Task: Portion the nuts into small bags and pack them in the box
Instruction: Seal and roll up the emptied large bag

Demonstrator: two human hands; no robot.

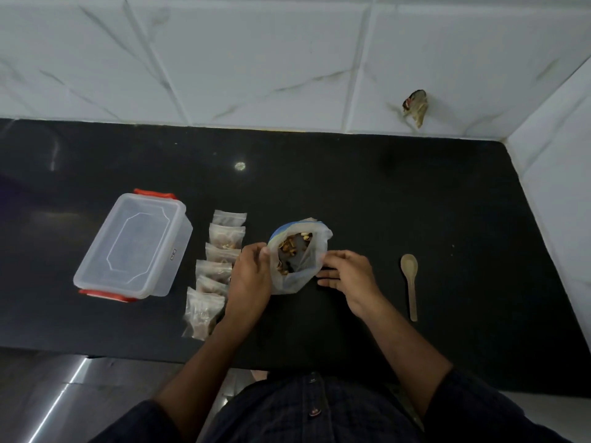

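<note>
A large clear zip bag of mixed nuts point(297, 255) stands open at the middle of the black counter point(415, 203). My left hand point(251, 276) pinches the bag's left rim between thumb and fingers. My right hand point(347, 276) touches the bag's right side with its fingers spread and nearly straight. To the left of my left hand lies a row of several small filled bags point(217, 266), overlapping one another. Further left is a clear plastic box point(134, 246) with red clips, its lid on.
A wooden spoon point(411, 282) lies on the counter to the right of my right hand. White marble tiles point(287, 59) form the back wall and the right side wall. The counter's front edge runs just before my body.
</note>
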